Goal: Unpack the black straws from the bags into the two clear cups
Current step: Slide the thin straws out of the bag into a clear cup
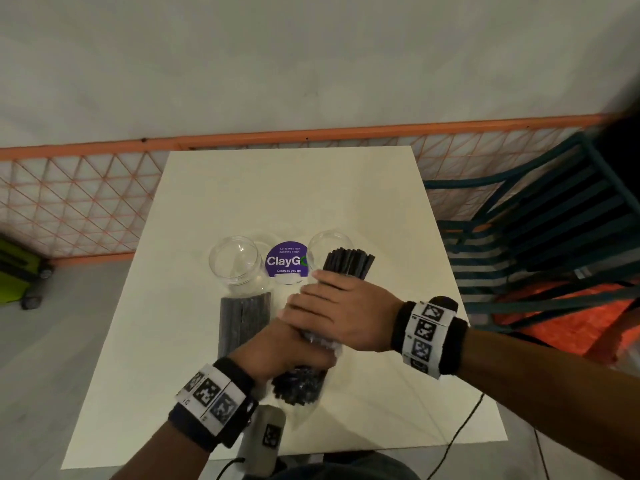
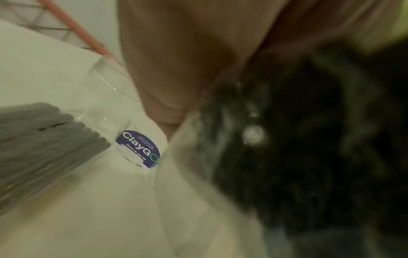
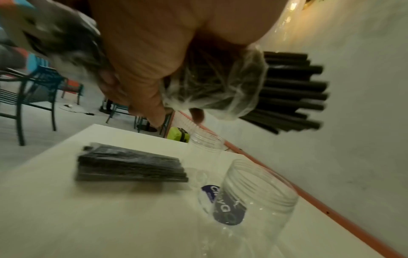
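The bag of straws [image 1: 313, 344] is gripped by both hands: the left hand [image 1: 277, 348] low, the right hand [image 1: 332, 313] higher, likely so the straws [image 1: 349, 263] can be pushed out. Just past the right hand's fingers stands an empty cup [image 1: 327, 242].

Purple sticker [image 1: 286, 260] on table [image 1: 194, 341]: "ClayGo", "Clean as you go", top line approx "Let's keep our pantries clean"

Setting: office pantry or café seating area. Evidence: white tabletop [image 1: 284, 188] bearing "ClayGo – Clean as you go" sticker [image 1: 286, 260]; teal slatted metal chairs [image 1: 540, 216]; orange mesh partition [image 1: 86, 199].
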Action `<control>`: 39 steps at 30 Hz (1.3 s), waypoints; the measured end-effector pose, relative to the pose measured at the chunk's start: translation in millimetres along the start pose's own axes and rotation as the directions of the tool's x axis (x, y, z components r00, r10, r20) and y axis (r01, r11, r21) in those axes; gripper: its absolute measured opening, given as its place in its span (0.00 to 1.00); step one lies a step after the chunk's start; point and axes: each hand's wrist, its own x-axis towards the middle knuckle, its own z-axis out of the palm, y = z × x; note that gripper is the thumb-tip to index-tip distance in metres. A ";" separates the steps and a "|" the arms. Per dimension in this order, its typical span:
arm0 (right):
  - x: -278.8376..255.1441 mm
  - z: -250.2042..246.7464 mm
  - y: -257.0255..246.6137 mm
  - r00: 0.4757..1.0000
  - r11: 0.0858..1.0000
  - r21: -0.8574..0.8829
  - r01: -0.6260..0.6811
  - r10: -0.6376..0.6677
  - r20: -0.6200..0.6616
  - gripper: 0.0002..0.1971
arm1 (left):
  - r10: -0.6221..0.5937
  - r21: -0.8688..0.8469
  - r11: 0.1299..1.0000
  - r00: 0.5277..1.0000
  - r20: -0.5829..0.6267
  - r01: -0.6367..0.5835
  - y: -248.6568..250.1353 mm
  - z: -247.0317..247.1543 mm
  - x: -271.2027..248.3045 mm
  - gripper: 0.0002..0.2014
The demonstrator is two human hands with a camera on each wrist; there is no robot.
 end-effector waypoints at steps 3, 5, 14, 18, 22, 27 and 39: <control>11.0 6.2 16.2 0.999 0.998 0.056 -0.037 0.038 -0.032 0.25 | -0.028 -0.166 0.986 0.999 0.017 0.030 21.9 -12.7 -11.7 0.16; 15.5 14.4 22.8 0.988 0.987 0.117 -0.110 0.122 -0.098 0.23 | -0.024 -0.271 0.962 0.999 0.034 0.032 29.5 -21.5 -16.5 0.18; 38.7 -8.2 51.2 0.314 0.263 0.779 -0.569 0.945 -0.089 0.12 | 0.004 -0.471 0.876 0.976 -0.219 -0.109 45.8 -57.5 -12.3 0.37; 48.2 0.6 72.0 0.008 -0.185 0.968 -0.171 0.982 0.189 0.16 | -0.015 -0.128 0.991 0.919 -0.393 -0.038 18.3 -44.8 -20.4 0.23; 51.1 39.8 83.9 -0.016 -0.225 0.953 -0.204 0.974 0.226 0.21 | -0.106 0.037 0.992 0.939 -0.328 0.124 -18.8 -28.6 -53.0 0.19; 48.3 67.5 81.5 0.001 -0.288 0.903 -0.319 0.953 0.304 0.32 | -0.241 0.112 0.945 0.886 -0.396 0.307 -66.5 -21.8 -95.4 0.30; 42.0 45.4 80.9 0.028 -0.241 0.925 -0.292 0.965 0.260 0.32 | -0.308 0.101 0.915 0.839 -0.449 0.390 -77.6 -24.9 -108.9 0.16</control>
